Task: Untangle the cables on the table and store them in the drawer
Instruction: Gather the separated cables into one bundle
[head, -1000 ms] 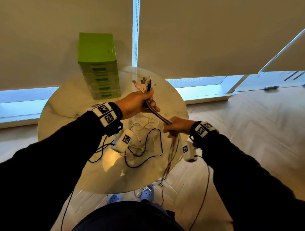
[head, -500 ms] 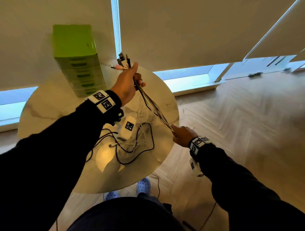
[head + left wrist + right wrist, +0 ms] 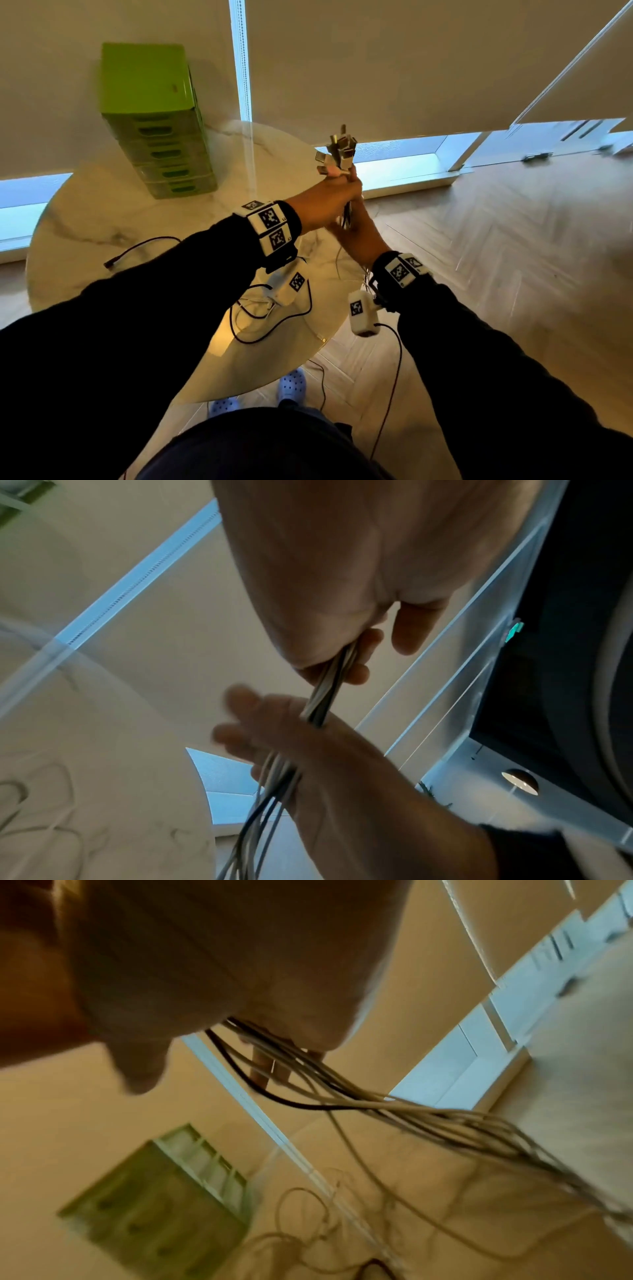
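My left hand (image 3: pixel 337 195) grips a bundle of cables (image 3: pixel 327 693) just below its plugs (image 3: pixel 339 152), which stick up above the fist. My right hand (image 3: pixel 356 236) sits right beneath it, fingers wrapped around the same bundle. The cords (image 3: pixel 394 1110) trail down from the right hand toward the table edge. More loose cables (image 3: pixel 274 318), black and white, lie looped on the round marble table (image 3: pixel 102 212). The green drawer unit (image 3: pixel 161 147) stands at the table's back left with all its drawers shut.
A dark red cable (image 3: pixel 137 248) lies alone on the table's left part. White wrist-camera units (image 3: pixel 361 313) with their own leads hang under my arms. Wooden floor (image 3: pixel 496 274) spreads to the right, and my feet in blue clogs (image 3: pixel 291 380) stand by the table's near edge.
My right hand came from low on the bundle, off the table's right edge, up to just under the left hand. The left hand carried the plugs rightward.
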`<control>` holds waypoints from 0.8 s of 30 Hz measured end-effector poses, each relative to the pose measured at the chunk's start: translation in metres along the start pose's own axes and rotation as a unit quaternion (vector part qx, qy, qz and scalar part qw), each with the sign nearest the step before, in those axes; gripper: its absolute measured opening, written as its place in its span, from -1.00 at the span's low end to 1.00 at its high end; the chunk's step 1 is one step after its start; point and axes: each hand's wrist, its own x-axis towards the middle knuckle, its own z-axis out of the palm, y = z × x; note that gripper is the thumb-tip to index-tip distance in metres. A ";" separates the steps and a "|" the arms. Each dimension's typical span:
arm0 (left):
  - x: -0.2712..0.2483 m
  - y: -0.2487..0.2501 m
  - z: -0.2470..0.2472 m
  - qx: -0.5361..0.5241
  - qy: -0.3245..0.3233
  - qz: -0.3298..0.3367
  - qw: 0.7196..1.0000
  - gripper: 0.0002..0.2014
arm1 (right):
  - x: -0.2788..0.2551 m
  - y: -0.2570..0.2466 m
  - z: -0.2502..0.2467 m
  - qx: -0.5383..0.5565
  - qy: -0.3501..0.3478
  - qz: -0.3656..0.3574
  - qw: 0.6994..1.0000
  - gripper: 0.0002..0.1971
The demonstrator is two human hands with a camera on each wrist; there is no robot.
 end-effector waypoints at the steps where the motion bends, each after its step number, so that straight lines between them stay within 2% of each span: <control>1: 0.002 0.001 0.001 -0.014 -0.011 0.009 1.000 -0.90 | 0.002 -0.007 -0.004 0.041 0.002 0.018 0.999 -0.91; 3: 0.006 0.003 -0.001 -0.043 -0.008 0.041 0.998 -0.90 | 0.004 -0.014 -0.017 0.077 0.015 0.061 0.995 -0.78; 4: 0.009 0.001 -0.001 -0.059 -0.003 0.052 0.997 -0.83 | 0.004 -0.015 -0.025 0.089 0.017 0.084 0.992 -0.76; 7: 0.016 -0.023 0.008 -0.073 -0.009 0.057 0.996 -0.39 | -0.002 -0.011 -0.051 0.131 0.019 0.100 0.986 -0.76; 9: 0.017 -0.047 0.024 -0.029 -0.061 0.027 0.997 -0.17 | -0.012 -0.012 -0.064 0.154 0.010 0.106 0.982 -0.68; 11: 0.021 -0.070 0.045 0.081 -0.158 -0.021 0.984 -0.01 | -0.023 -0.017 -0.074 0.170 -0.002 0.117 0.978 -0.61; 12: 0.024 -0.078 0.056 0.151 -0.201 -0.049 0.967 -0.04 | -0.027 -0.020 -0.077 0.188 -0.016 0.124 0.974 -0.57; 13: 0.028 -0.086 0.067 0.200 -0.239 -0.069 0.948 -0.15 | -0.032 -0.023 -0.081 0.208 -0.034 0.132 0.969 -0.55; 14: 0.035 -0.092 0.075 0.222 -0.256 -0.073 0.938 -0.33 | -0.036 -0.023 -0.085 0.224 -0.055 0.135 0.964 -0.55; 15: 0.045 -0.098 0.081 0.231 -0.245 -0.065 0.939 -0.50 | -0.039 -0.023 -0.091 0.227 -0.071 0.135 0.962 -0.55; 16: 0.055 -0.101 0.086 0.242 -0.192 -0.055 0.949 -0.60 | -0.042 -0.021 -0.097 0.205 -0.081 0.135 0.966 -0.55; 18: 0.085 -0.114 0.093 0.226 -0.042 -0.020 0.973 -0.56 | -0.045 -0.017 -0.110 0.100 -0.077 0.131 0.983 -0.53; 19: 0.097 -0.117 0.096 0.213 0.009 0.001 0.977 -0.51 | -0.046 -0.014 -0.115 0.060 -0.059 0.130 0.988 -0.54; 20: 0.107 -0.119 0.102 0.201 0.030 0.005 0.979 -0.53 | -0.045 -0.010 -0.119 0.046 -0.027 0.130 0.990 -0.56; 22: 0.115 -0.117 0.122 0.180 0.014 -0.029 0.983 -0.66 | -0.042 -0.002 -0.129 0.070 0.056 0.133 0.987 -0.61; 23: 0.115 -0.120 0.135 0.182 -0.024 -0.049 0.982 -0.68 | -0.040 0.003 -0.134 0.100 0.097 0.138 0.980 -0.63; 24: 0.110 -0.122 0.147 0.191 -0.092 -0.056 0.976 -0.71 | -0.038 0.007 -0.138 0.132 0.129 0.145 0.972 -0.65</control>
